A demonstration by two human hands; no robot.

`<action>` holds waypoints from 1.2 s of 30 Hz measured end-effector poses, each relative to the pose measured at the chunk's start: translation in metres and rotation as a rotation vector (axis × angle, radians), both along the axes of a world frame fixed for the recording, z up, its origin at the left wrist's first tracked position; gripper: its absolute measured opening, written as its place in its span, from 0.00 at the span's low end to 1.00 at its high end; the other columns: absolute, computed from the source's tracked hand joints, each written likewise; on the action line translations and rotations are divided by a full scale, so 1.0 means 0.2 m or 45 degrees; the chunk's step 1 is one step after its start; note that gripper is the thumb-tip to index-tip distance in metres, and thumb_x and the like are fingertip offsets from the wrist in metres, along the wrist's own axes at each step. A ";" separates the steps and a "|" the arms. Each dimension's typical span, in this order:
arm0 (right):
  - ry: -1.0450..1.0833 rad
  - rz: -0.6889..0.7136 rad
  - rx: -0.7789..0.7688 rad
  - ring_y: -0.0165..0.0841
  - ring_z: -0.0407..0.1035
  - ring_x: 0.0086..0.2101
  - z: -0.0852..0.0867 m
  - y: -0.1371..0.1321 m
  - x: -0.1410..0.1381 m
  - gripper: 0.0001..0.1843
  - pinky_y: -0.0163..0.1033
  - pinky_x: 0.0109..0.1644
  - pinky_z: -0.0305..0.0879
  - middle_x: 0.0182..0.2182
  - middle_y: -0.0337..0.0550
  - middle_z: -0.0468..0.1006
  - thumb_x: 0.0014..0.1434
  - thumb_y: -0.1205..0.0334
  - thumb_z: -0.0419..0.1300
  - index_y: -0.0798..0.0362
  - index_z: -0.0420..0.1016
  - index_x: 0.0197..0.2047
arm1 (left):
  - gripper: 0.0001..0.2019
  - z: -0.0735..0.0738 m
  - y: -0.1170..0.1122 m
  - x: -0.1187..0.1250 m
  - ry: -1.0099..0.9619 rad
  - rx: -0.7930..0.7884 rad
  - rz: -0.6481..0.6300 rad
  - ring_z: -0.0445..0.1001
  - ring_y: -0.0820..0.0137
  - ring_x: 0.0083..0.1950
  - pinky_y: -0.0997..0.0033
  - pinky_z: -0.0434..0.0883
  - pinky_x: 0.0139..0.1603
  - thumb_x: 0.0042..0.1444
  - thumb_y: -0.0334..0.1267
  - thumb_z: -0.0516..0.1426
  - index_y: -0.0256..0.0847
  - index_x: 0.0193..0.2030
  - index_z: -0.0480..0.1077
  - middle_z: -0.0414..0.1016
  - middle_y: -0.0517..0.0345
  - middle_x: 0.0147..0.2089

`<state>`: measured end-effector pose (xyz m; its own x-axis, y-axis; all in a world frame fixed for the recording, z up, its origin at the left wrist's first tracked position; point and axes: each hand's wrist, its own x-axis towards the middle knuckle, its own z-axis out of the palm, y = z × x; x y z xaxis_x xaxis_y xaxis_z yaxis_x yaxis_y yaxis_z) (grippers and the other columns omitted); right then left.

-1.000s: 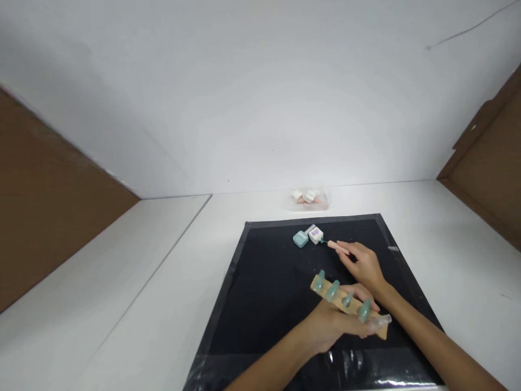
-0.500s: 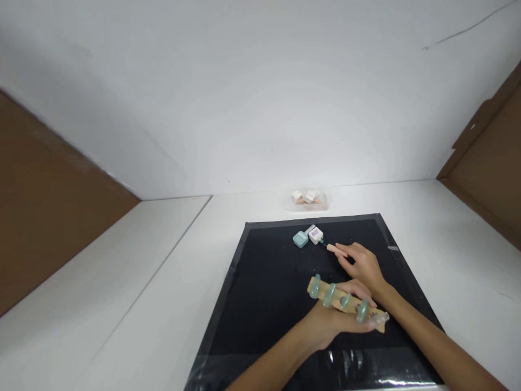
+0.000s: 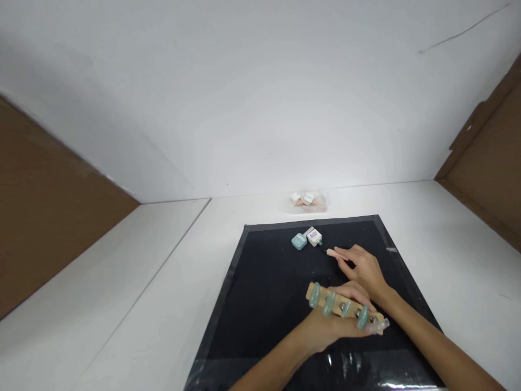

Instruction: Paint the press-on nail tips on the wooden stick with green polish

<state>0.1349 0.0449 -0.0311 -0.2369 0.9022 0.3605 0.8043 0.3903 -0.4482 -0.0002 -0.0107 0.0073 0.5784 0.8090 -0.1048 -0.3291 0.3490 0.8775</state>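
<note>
Since the right hand (image 3: 362,269) pinches a slim pink handle (image 3: 334,253) toward the far edge of the black mat (image 3: 264,282), a careless pull-back could bonk the glossy green tips (image 3: 315,295) on the tan wooden strip (image 3: 336,308) the left hand (image 3: 329,329) clutches nearby.

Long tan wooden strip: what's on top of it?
Four glossy green nail tips, one clear tip, silvery round spots. The underside of the strip and whatever the left hand covers cannot be seen.

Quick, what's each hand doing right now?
Left hand: closed, holding the wooden strip with nail tips on it.
Right hand: closed, pinching the pink handle.
</note>
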 end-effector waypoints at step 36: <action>0.227 -0.010 -0.144 0.39 0.76 0.37 -0.05 0.06 -0.01 0.15 0.43 0.40 0.72 0.39 0.47 0.83 0.61 0.64 0.54 0.50 0.80 0.45 | 0.10 0.02 -0.01 0.00 -0.040 -0.045 -0.026 0.70 0.74 0.30 0.71 0.69 0.35 0.32 0.31 0.68 0.36 0.23 0.73 0.69 0.60 0.31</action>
